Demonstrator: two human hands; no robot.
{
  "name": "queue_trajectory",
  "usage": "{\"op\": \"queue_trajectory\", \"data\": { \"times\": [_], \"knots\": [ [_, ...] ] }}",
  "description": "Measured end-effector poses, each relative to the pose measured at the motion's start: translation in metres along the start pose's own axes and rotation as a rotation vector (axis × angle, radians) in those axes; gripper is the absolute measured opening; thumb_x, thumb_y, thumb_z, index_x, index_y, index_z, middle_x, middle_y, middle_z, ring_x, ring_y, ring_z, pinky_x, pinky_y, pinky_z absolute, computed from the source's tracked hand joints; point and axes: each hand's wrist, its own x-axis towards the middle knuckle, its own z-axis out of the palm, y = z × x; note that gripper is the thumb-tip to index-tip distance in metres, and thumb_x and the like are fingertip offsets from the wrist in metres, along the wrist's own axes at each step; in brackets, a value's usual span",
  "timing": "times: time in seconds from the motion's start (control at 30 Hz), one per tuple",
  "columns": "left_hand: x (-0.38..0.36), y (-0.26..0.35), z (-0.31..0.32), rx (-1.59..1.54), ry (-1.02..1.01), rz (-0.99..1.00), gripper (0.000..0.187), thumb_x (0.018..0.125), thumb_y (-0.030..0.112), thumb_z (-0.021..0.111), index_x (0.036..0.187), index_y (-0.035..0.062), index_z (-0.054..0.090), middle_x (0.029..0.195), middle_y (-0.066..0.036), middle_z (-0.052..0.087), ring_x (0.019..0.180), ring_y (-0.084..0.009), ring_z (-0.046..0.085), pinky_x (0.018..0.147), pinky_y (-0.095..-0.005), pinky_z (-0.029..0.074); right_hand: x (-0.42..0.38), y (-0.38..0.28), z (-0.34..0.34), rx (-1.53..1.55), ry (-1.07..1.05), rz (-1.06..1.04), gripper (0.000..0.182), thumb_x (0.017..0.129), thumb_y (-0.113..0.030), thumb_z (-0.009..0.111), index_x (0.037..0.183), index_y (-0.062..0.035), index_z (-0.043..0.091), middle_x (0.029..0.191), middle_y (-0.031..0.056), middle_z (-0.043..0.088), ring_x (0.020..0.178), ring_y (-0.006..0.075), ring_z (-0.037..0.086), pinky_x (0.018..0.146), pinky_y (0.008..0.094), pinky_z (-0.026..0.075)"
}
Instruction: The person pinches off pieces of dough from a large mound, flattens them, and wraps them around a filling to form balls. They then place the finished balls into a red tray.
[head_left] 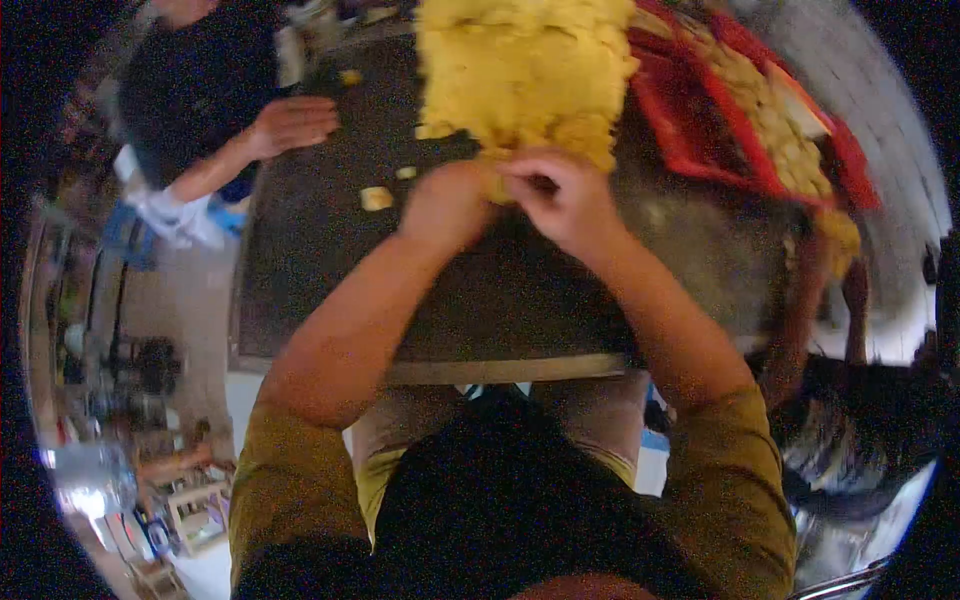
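A large slab of yellow dough [525, 75] lies on the dark table [330, 280], its near edge ragged. My left hand [450, 205] is at that edge, fingers curled around a small piece of yellow dough [500, 188]. Beside it my right hand [565, 195] pinches the same piece between thumb and fingers. The two hands nearly meet, and motion blurs them. A small pale dough piece [376, 198] rests left of my left hand, with a smaller one [406, 173] just above it.
Red trays [690, 110], one holding many pale pieces [775, 125], stand at the upper right. At the left, a person in dark clothes has a hand [295, 127] over the table. Another person's hand [835, 235] is by the trays. The table's wooden edge [500, 370] runs before my body.
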Motion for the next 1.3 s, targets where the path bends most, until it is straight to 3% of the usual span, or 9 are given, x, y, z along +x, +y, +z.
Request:
{"op": "queue_trajectory", "data": {
  "times": [0.17,0.2,0.27,0.37,0.47,0.83,0.87,1.1,1.3],
  "knots": [
    [-0.006,-0.030,0.023,-0.174,0.033,-0.034,0.039,0.071,0.001,0.058,0.110,0.0039,0.052,0.107,-0.015,0.058,0.103,-0.0260,0.054,0.087,-0.0328,0.042,-0.003,-0.008,0.009,-0.061,-0.013,-0.274,0.010,0.064,-0.005,0.059,0.074,-0.0037,0.057,0.079,0.0152,0.057,0.080,0.0334,0.055,0.070,0.0390,0.045],
    [-0.002,-0.018,0.015,-0.831,0.011,-0.288,0.038,0.072,-0.003,0.058,0.109,0.0033,0.052,0.110,-0.016,0.056,0.106,-0.0253,0.052,0.088,-0.0327,0.040,-0.001,-0.003,0.011,-0.105,0.010,-0.370,0.006,0.064,-0.004,0.056,0.070,-0.0037,0.055,0.075,0.0152,0.054,0.077,0.0331,0.055,0.067,0.0391,0.044],
    [0.000,-0.056,0.050,-1.005,0.028,-0.194,0.036,0.072,-0.004,0.058,0.106,0.0033,0.052,0.106,-0.013,0.057,0.102,-0.0223,0.054,0.086,-0.0300,0.041,-0.005,0.001,0.013,-0.162,0.116,-0.267,0.006,0.063,-0.003,0.056,0.069,-0.0043,0.055,0.070,0.0139,0.054,0.075,0.0326,0.055,0.065,0.0399,0.044],
    [0.007,0.025,0.000,-0.155,0.199,-0.129,0.031,0.072,-0.001,0.060,0.102,0.0034,0.053,0.099,-0.011,0.059,0.095,-0.0179,0.055,0.082,-0.0275,0.042,0.000,0.017,0.003,-0.086,0.135,-0.115,0.008,0.063,-0.004,0.056,0.070,-0.0051,0.057,0.067,0.0119,0.054,0.074,0.0318,0.055,0.064,0.0402,0.044],
    [0.004,-0.020,0.000,-0.347,0.147,0.111,0.033,0.073,0.002,0.062,0.104,0.0032,0.051,0.098,-0.008,0.058,0.093,-0.0148,0.054,0.080,-0.0261,0.042,0.002,0.009,0.012,0.037,0.265,-0.196,0.007,0.062,-0.005,0.056,0.069,-0.0057,0.057,0.066,0.0109,0.055,0.071,0.0314,0.056,0.063,0.0410,0.045],
    [0.010,0.019,0.011,-0.995,0.083,-0.116,0.029,0.082,0.004,0.046,0.110,0.0016,0.047,0.105,-0.015,0.053,0.100,-0.0260,0.052,0.085,-0.0310,0.041,-0.003,0.008,0.008,-0.064,0.136,-0.101,0.014,0.062,-0.015,0.061,0.072,-0.0053,0.062,0.071,0.0159,0.060,0.068,0.0318,0.058,0.060,0.0386,0.047],
    [0.012,-0.003,0.005,-0.128,0.093,0.076,0.029,0.080,0.007,0.049,0.108,0.0020,0.049,0.105,-0.015,0.054,0.101,-0.0264,0.052,0.086,-0.0322,0.040,0.004,0.025,0.018,-0.003,0.166,-0.221,0.017,0.064,-0.016,0.064,0.077,-0.0056,0.063,0.072,0.0154,0.060,0.066,0.0305,0.058,0.059,0.0369,0.047],
    [-0.007,0.014,-0.007,-0.392,-0.049,0.047,0.044,0.059,-0.002,0.064,0.102,0.0044,0.055,0.101,-0.012,0.059,0.098,-0.0285,0.055,0.085,-0.0345,0.043,-0.007,0.000,0.005,-0.266,-0.105,-0.335,0.011,0.073,-0.005,0.060,0.084,-0.0062,0.061,0.082,0.0098,0.061,0.077,0.0260,0.059,0.069,0.0320,0.048],
    [-0.006,0.004,-0.021,-0.507,-0.013,0.024,0.045,0.058,0.015,0.073,0.096,0.0054,0.052,0.088,-0.015,0.059,0.087,-0.0338,0.057,0.075,-0.0376,0.046,-0.004,0.003,0.008,0.097,-0.108,0.078,0.020,0.072,-0.007,0.064,0.092,-0.0030,0.060,0.088,0.0138,0.062,0.080,0.0241,0.061,0.073,0.0314,0.048]
  ]
}}
